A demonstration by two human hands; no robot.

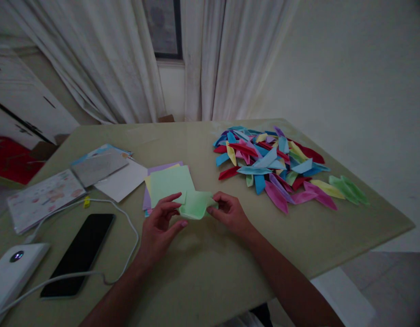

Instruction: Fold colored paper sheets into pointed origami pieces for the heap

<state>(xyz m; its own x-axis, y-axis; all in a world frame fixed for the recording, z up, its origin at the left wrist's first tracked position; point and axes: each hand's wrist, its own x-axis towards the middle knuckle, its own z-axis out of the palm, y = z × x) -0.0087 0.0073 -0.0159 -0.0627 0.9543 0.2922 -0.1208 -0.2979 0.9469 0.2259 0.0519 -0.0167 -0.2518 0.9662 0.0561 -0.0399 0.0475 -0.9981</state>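
Note:
A light green sheet of paper (197,205), bent and partly folded, is held up above the near middle of the table. My right hand (230,213) pinches its right edge between thumb and fingers. At the paper's left edge is my left hand (162,222), its thumb spread away from the fingers and its fingertips close to or touching the paper. Just behind lies a stack of square coloured paper (170,181), green on top with yellow and purple edges showing. To the right, a heap of folded paper pieces (264,156) in many colours covers the table.
Several folded green pieces (349,190) lie at the heap's right end. On the left are a black phone (82,254), a white power bank (19,272) with a white cable (131,222), a patterned booklet (46,197) and a white sheet (123,179). The table edge (359,250) slants at right.

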